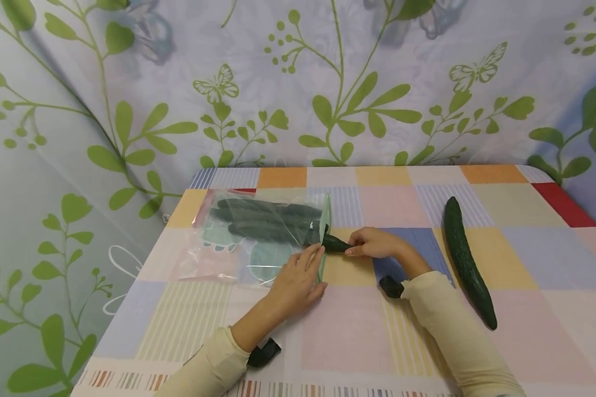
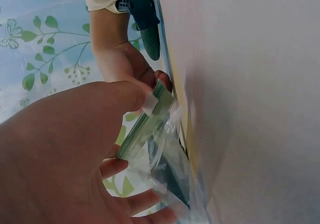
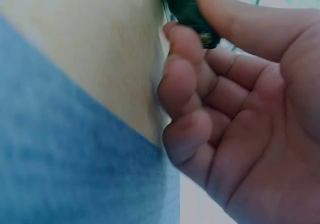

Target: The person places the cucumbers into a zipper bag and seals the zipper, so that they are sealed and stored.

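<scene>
A clear zip bag (image 1: 189, 270) with a green zip edge lies on the table, its mouth facing right. Several dark green cucumbers (image 1: 273, 208) lie inside it. My left hand (image 1: 293, 284) holds the bag at its mouth; the left wrist view shows the thumb at the green zip strip (image 2: 137, 134) and fingers on the bag's other side. Between right thumb and fingers, my right hand (image 1: 377, 243) pinches the end of a cucumber (image 1: 336, 243) that sticks partly out of the mouth. That tip (image 3: 190, 13) shows up close in the right wrist view.
Another cucumber (image 1: 469, 264) lies alone on the patchwork tablecloth (image 1: 347, 331), right of my right forearm. A leaf-patterned curtain (image 1: 298, 82) hangs behind the table and along its left side.
</scene>
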The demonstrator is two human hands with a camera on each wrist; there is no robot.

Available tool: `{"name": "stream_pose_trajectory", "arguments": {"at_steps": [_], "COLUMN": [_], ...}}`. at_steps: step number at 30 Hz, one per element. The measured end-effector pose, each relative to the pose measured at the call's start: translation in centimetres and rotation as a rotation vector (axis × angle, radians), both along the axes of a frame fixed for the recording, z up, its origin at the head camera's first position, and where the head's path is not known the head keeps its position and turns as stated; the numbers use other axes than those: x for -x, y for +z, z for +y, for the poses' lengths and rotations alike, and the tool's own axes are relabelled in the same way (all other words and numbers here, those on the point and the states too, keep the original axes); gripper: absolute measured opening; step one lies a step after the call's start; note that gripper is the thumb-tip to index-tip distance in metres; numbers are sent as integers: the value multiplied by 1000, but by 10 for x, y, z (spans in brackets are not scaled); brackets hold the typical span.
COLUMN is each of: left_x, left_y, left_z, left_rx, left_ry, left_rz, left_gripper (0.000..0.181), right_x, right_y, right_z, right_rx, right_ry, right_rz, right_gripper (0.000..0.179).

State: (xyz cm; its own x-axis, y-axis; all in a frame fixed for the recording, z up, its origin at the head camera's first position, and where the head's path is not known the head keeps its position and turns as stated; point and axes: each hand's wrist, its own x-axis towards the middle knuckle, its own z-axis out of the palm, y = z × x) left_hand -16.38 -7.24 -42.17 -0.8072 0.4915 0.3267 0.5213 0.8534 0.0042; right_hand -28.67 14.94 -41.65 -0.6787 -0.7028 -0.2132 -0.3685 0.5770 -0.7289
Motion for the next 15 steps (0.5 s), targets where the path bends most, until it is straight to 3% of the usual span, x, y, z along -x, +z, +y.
{"name": "stream_pose_trajectory", "arguments": {"at_steps": [7, 11, 15], "left_x": [0, 0, 0], "left_y": [0, -1, -1], "left_z": [0, 0, -1], "left_rx": [21, 19, 17], "left_ry": [17, 21, 23], "left_rz": [16, 26, 39], "left_gripper": [70, 71, 71], "right_x": [-2, -3, -4], "right_y": [-2, -4, -7], "right_z": [-3, -7, -13], "right_rx": [100, 168, 255], "right_ry": [5, 0, -49], "right_rz": [-152, -284, -404], "right_gripper": [29, 37, 44]}}
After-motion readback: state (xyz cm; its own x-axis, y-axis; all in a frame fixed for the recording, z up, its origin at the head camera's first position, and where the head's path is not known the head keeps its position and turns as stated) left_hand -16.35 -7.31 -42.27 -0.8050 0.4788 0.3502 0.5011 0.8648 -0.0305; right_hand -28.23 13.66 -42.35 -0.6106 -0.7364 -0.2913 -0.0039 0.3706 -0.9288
